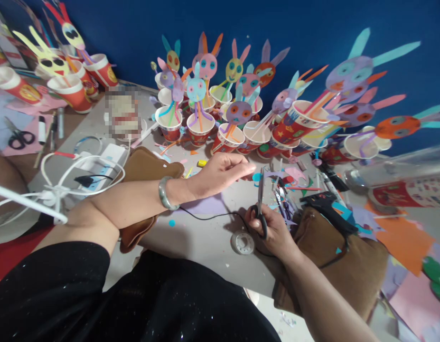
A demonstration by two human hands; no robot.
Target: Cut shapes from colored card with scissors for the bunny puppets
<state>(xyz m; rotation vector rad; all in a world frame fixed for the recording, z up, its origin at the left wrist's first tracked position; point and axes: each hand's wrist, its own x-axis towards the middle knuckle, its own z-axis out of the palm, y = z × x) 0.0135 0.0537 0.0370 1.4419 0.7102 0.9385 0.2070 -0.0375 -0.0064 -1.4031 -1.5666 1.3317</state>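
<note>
In the centre of the frame, the right hand (275, 231) has its grip wrapped around upright scissors (261, 197), while the left hand (218, 176), just beside their tips, pinches its fingers together, though on what I cannot tell. Many cups (201, 137) with paper faces (238, 113) across the upper middle look finished; loose scraps (256, 177) on the surface (209, 237) suggest some cutting remains.

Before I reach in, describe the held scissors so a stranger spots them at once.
From the blue wall, come down to the grey table. Above it, the right hand grips black-handled scissors. Unlike the pair lying far left, these are held.
</note>
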